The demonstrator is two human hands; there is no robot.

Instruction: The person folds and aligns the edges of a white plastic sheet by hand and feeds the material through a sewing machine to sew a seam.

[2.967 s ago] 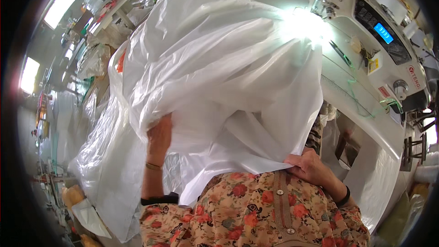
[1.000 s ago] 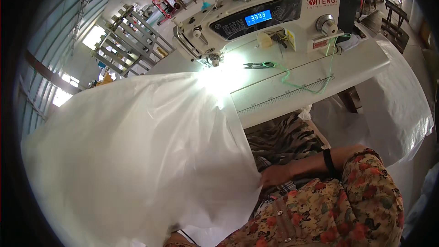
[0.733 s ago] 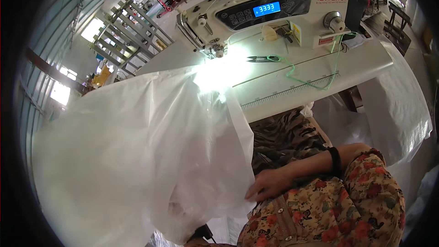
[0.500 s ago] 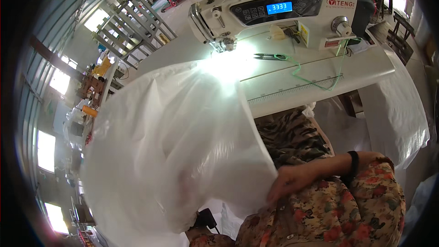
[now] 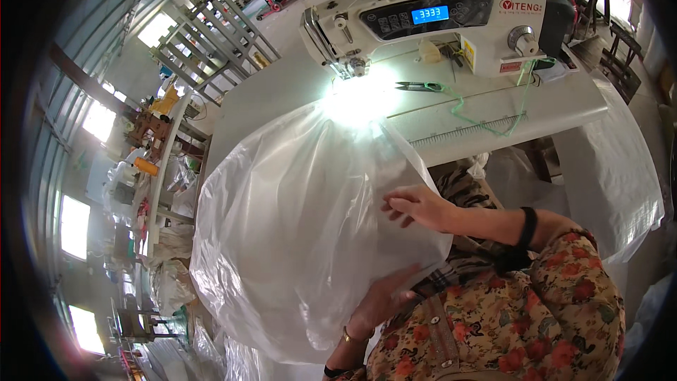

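- The left hand [image 5: 384, 300], nearest the floral shirt [image 5: 458, 331], lies at the lower border of the translucent plastic sheet [image 5: 282, 240]; its fingers blur into the film, so I cannot tell whether they grip.
- The right hand [image 5: 422, 209] is released, fingers loosely bent over the sheet's right side, a gap separating it from the left; contact is unclear.
- The sheet bulges out from the tabletop [image 5: 271, 92], its right edge slanting down past the right hand; its far end gathers into lamp glare.
- Right of that edge, camouflage cloth [image 5: 462, 187] shows below the tabletop's front edge.
- Snips [image 5: 419, 87] and green thread [image 5: 458, 109] lie just right of the glare.
- Behind stands the sewing machine [image 5: 486, 63]; farther left, a grey rack [image 5: 211, 39].
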